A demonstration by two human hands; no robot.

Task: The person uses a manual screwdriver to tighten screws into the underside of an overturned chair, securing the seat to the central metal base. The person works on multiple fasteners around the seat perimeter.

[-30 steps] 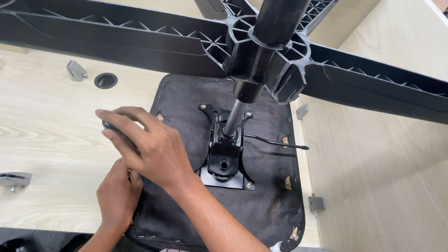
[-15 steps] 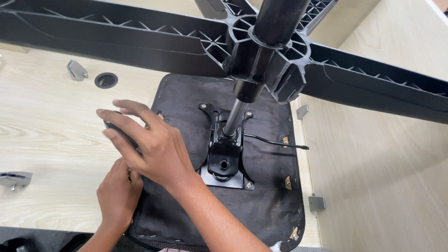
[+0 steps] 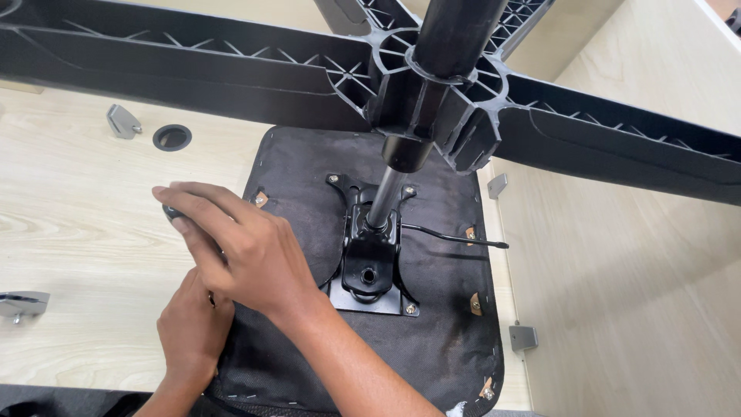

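Nearest to us, we are pressing our left hand [image 3: 193, 328] down on the left edge of the seat bottom [image 3: 432, 324], a black fabric-covered pad lying upside down on the pale wooden surface [image 3: 69, 232]. That hand's fingers are curled and tucked under our right arm, so we cannot tell what, if anything, they are gripping.

Just beyond it, our right hand [image 3: 243, 247] is crossing over the left one, also at the seat bottom's left edge. Its fingers are bending loosely over a small dark knob [image 3: 171, 211] at the fingertips, covering it rather than clamping it tight; most of the knob is hidden.

At the middle of the seat bottom, a black metal plate [image 3: 370, 266] is sitting bolted to the fabric, with a thin black lever [image 3: 455, 235] sticking out to its right. A shiny metal column [image 3: 384, 199] is rising from this plate toward us.

Off the seat bottom's left side, a small metal bracket [image 3: 21, 303] is lying on the surface. Off its right edge, two grey clips [image 3: 523, 337] are sitting, one near and one farther.

Beyond the seat bottom's far left corner, a black ring [image 3: 171, 137] and another metal bracket [image 3: 122, 122] are resting on the surface.

Above the seat bottom, the black plastic chair base [image 3: 231, 66] is spreading its ribbed arms across the view, carried on the column.
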